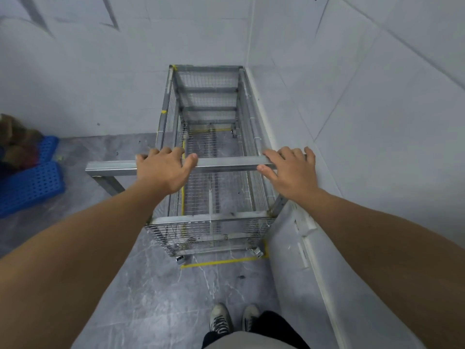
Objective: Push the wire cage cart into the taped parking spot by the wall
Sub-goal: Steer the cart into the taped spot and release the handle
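Cart (211, 137) flush against right wall (352, 109), inside tape (221, 262).

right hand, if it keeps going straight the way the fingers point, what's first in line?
The right hand lies on the cart's handle bar, fingers pointing forward and slightly left. Straight on, it likely crosses the wire cage cart toward its far end panel; depth is unclear.

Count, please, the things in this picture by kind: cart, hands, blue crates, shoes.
Wire cage cart: 1
Hands: 2, left and right, both on the cart's handle bar
Blue crates: 2
Shoes: 2
Total: 7
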